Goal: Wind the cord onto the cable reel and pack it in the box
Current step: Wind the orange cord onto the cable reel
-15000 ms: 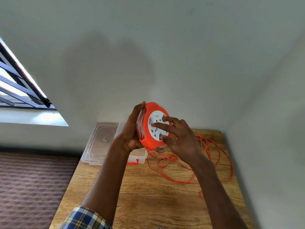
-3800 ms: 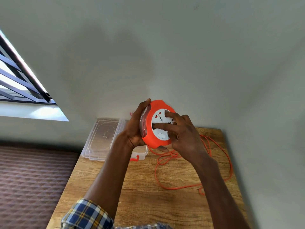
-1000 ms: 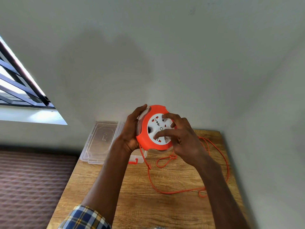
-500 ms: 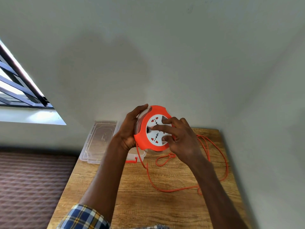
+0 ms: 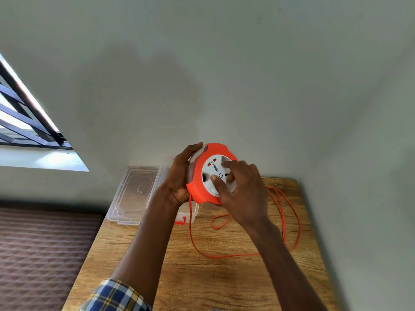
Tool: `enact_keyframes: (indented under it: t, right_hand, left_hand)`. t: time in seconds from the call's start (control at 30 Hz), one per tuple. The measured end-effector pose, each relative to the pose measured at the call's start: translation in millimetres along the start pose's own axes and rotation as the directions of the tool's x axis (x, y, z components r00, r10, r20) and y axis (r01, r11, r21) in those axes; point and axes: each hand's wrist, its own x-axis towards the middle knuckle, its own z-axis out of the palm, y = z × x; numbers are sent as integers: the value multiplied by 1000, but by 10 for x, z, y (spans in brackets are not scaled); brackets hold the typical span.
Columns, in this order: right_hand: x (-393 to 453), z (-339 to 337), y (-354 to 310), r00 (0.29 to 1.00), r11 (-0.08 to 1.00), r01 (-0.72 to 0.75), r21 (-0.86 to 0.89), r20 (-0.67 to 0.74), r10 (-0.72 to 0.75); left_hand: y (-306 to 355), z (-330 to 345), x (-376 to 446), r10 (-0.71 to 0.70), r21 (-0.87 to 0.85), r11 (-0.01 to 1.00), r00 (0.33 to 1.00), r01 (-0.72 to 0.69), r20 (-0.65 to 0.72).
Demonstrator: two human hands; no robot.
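Observation:
I hold the orange cable reel [image 5: 199,182] with its white socket face [image 5: 213,173] up above the back of the wooden table [image 5: 202,277]. My left hand [image 5: 179,176] grips the reel's left rim and back. My right hand [image 5: 240,191] lies on the socket face with thumb and fingertips pressed on it. The orange cord [image 5: 224,255] hangs from the reel's lower left and loops over the table to the right. A clear plastic box [image 5: 190,212] sits behind the reel, mostly hidden by my left arm.
The box's clear lid [image 5: 134,194] lies open at the table's back left corner. Walls close the table in at the back and right. A window [image 5: 24,122] is at the left, and patterned flooring [image 5: 45,254] lies below the table's left edge.
The socket face has turned under my right hand. Less loose cord lies on the table than in the earliest frames; the loops have shrunk.

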Motion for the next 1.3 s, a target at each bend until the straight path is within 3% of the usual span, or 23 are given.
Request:
enact_keyframes:
  t: [0.13, 0.37, 0.63, 0.8, 0.9, 1.07, 1.23, 1.3]
  right_hand:
    - [25, -114, 225, 960, 971, 227, 82, 148, -237]
    - [34, -132, 226, 934, 973, 224, 56, 271, -231]
    - [14, -38, 198, 976, 992, 124, 5, 180, -123]
    - [-47, 33, 42, 986, 975, -167, 147, 33, 164]
    - [-14, 107, -50, 958, 953, -284, 103, -13, 287]
    - [-7, -41, 5, 983, 983, -177, 56, -28, 179]
    - [-6, -101, -8, 976, 976, -197, 89, -73, 204]
    - [46, -149, 52, 997, 996, -82, 45, 6, 81]
  left_hand:
    - [45, -44, -22, -46, -9, 999, 998, 46, 39]
    - [45, -117, -17, -100, 42, 994, 993, 98, 59]
    - [34, -46, 10, -68, 46, 997, 998, 68, -6]
    - [40, 63, 10, -38, 81, 996, 999, 38, 5]
    - [20, 119, 7, -42, 84, 996, 999, 40, 15]
    - [-1, 99, 7, -10, 37, 999, 1000, 10, 2]
    - [58, 52, 27, 0, 48, 999, 999, 2, -38]
    - [50, 6, 13, -14, 52, 999, 999, 17, -46]
